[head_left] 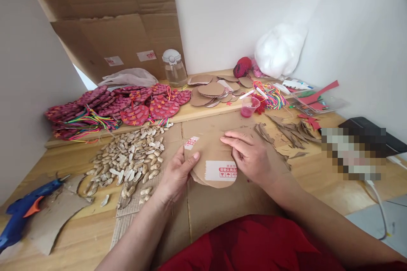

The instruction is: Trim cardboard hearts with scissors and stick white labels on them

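Both my hands hold a rounded cardboard cutout with a white and red label, just above a flat cardboard sheet on the wooden floor. My left hand grips its left edge, thumb on top. On the cutout's right side my right hand rests with its fingers pressed over the upper edge. A second cutout seems to lie beneath the first. My red-clothed lap fills the bottom of the view.
A heap of peanut shells lies to the left. A blue glue gun rests at far left. Red decorated pieces with coloured strings, cardboard cutouts, a pink cup and cardboard scraps line the back.
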`<state>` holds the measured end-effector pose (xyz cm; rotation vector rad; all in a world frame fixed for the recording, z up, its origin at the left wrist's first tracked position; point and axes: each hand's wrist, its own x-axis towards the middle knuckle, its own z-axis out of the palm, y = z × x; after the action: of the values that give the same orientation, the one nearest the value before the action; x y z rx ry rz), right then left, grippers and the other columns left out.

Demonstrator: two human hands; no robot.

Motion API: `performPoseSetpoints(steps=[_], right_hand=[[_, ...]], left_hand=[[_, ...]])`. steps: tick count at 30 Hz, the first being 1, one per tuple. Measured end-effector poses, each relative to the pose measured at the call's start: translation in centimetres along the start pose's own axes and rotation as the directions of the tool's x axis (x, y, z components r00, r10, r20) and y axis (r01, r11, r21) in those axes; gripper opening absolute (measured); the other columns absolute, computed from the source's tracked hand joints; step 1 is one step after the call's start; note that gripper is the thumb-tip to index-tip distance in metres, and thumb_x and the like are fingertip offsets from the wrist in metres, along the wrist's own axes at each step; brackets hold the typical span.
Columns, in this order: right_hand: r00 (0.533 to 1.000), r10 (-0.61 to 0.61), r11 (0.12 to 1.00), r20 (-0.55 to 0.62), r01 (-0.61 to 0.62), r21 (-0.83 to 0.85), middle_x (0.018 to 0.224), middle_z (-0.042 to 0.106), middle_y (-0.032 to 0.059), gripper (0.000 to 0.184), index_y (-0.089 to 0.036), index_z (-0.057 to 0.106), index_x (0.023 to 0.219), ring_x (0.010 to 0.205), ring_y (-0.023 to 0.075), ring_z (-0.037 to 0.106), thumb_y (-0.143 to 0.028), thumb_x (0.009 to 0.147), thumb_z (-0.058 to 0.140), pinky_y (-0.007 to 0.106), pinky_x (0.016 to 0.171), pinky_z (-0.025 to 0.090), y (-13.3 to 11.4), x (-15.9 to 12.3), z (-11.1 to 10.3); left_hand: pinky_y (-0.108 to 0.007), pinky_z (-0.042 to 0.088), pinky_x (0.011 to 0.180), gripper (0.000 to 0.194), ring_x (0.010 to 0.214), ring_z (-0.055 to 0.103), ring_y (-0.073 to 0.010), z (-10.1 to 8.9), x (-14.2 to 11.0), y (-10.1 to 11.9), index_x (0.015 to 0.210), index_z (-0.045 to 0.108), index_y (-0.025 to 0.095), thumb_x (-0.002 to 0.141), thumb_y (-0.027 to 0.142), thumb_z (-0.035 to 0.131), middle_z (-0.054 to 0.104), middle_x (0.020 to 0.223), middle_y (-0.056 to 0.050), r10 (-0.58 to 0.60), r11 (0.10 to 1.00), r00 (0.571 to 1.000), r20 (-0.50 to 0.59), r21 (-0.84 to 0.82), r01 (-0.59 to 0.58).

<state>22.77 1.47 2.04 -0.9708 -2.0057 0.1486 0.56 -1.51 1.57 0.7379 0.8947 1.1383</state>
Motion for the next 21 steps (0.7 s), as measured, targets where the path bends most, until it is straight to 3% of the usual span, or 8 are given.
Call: performPoseSetpoints(steps=[3,5,9,13,18,21], right_hand=[[0.972,0.228,0.959,0.056,-0.234,0.157,0.135,0.063,0.0089,0.045,-0.025,0.061,0.133,0.122,0.0226,0.061,-0.009,0.092,0.047,0.043,0.105,0.05,-0.3,0.4,-0.2],[0.903,0.394,0.84,0.172,-0.43,0.331,0.132,0.064,0.0089,0.038,-0.026,0.057,0.133,0.116,0.0234,0.064,-0.02,0.096,0.049,0.042,0.096,0.055,-0.4,0.5,-0.2],[0.747,0.424,0.573,0.512,-0.659,0.487,0.096,0.069,0.0046,0.024,-0.023,0.06,0.103,0.086,0.0196,0.067,-0.043,0.099,0.048,0.033,0.072,0.059,-0.8,0.3,0.7],[0.655,0.478,0.448,0.585,-0.755,0.479,0.079,0.058,0.001,0.03,-0.022,0.05,0.087,0.072,0.0171,0.06,-0.051,0.095,0.051,0.028,0.052,0.056,-1.5,-0.3,1.6],[0.634,0.545,0.309,0.549,-0.76,0.572,0.081,0.057,0.0006,0.029,-0.021,0.053,0.09,0.07,0.0136,0.056,-0.05,0.093,0.055,0.021,0.045,0.052,-1.4,-0.5,2.1],[0.62,0.562,0.273,0.547,-0.764,0.585,0.082,0.057,0.0012,0.031,-0.02,0.054,0.092,0.07,0.013,0.054,-0.051,0.092,0.057,0.019,0.043,0.05,-1.3,-0.5,2.2]], left_hand=[[-0.04,0.051,0.101,0.066,0.12,0.063,-0.0278,-0.1,0.3,-0.1,0.141,0.045,0.021,0.083,0.034,0.075,0.063,0.135,-0.013,0.122,0.991,0.992,-0.021,0.052,-0.121],[-0.039,0.047,0.107,0.066,0.128,0.057,-0.0261,-0.3,0.4,-0.2,0.142,0.042,0.022,0.085,0.034,0.073,0.059,0.14,-0.011,0.234,0.963,0.971,-0.055,0.148,-0.224],[-0.035,0.044,0.108,0.065,0.128,0.054,-0.0227,-0.4,0.3,-0.4,0.145,0.037,0.025,0.089,0.036,0.068,0.053,0.143,-0.008,0.392,0.86,0.917,-0.068,0.38,-0.34],[-0.037,0.042,0.11,0.06,0.13,0.052,-0.0241,0.1,-0.3,-0.6,0.146,0.034,0.026,0.093,0.038,0.061,0.052,0.143,-0.01,0.409,0.833,0.913,-0.006,0.41,-0.371],[-0.039,0.046,0.106,0.063,0.131,0.052,-0.0266,0.6,-0.7,-0.5,0.151,0.032,0.025,0.095,0.04,0.057,0.048,0.15,-0.013,0.311,0.914,0.948,0.07,0.252,-0.319],[-0.034,0.049,0.098,0.062,0.123,0.058,-0.0238,0.4,-0.6,-0.7,0.152,0.035,0.027,0.095,0.039,0.058,0.056,0.143,-0.012,0.28,0.94,0.958,0.068,0.182,-0.288]])
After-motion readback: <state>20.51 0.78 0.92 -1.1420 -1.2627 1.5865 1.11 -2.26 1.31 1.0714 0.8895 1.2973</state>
